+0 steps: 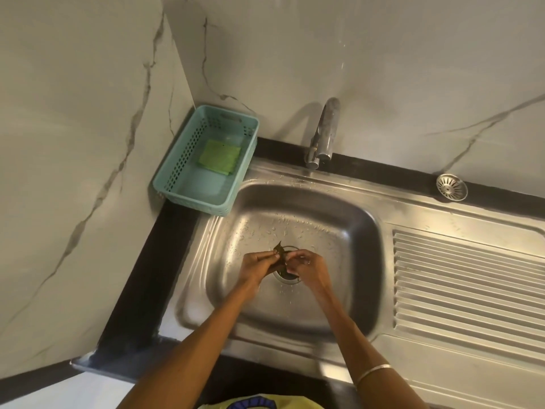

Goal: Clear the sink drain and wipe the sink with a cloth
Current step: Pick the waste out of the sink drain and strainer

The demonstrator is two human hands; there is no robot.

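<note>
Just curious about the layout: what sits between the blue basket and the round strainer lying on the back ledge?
In the head view, the tap stands between the basket and the strainer, over the sink's wet back rim.

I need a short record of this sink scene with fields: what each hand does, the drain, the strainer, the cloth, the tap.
left hand: pinches dark leaf debris above the drain
right hand: fingers curled, pinching the same debris
drain: open, no strainer in it
strainer: lies on the counter edge behind the ribbed drainboard
cloth: green, lies in the teal basket, untouched
tap: no stream visible
sink: basin wet with droplets
</note>
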